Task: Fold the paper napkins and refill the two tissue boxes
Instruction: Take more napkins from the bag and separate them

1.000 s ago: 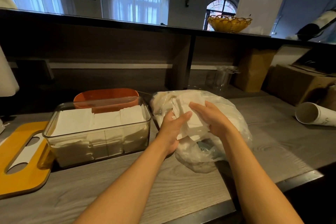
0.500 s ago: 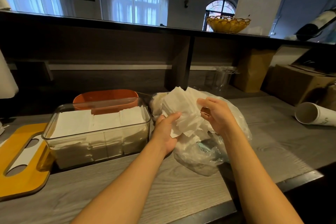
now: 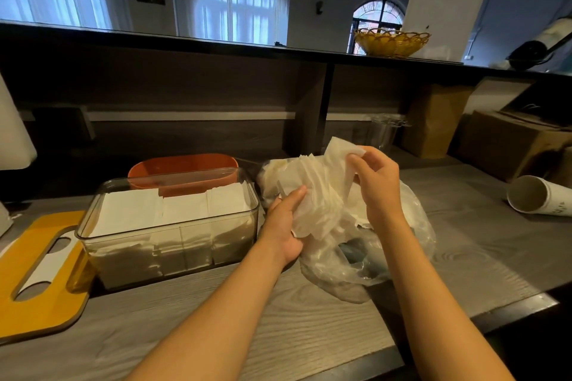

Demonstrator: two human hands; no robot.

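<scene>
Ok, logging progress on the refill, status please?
Left hand grips napkin stack from below. Right hand pinches top napkin. Clear box holds folded napkins, lid off. Nothing blocking.

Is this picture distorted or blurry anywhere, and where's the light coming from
Head view: wide-angle bending bows the counter ledge; daylight enters through the curtained windows behind, leaving the shelf beneath dark; the hands and napkins look slightly soft.

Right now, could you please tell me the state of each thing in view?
Clear tissue box: lid off, filled with folded napkins.
Orange tissue box: open; contents hidden.
Yellow lid: flat on counter.
Napkin stack: held by left hand, pinched by right hand.
Plastic bag: open, crumpled.
Paper cup: lying sideways.
</scene>
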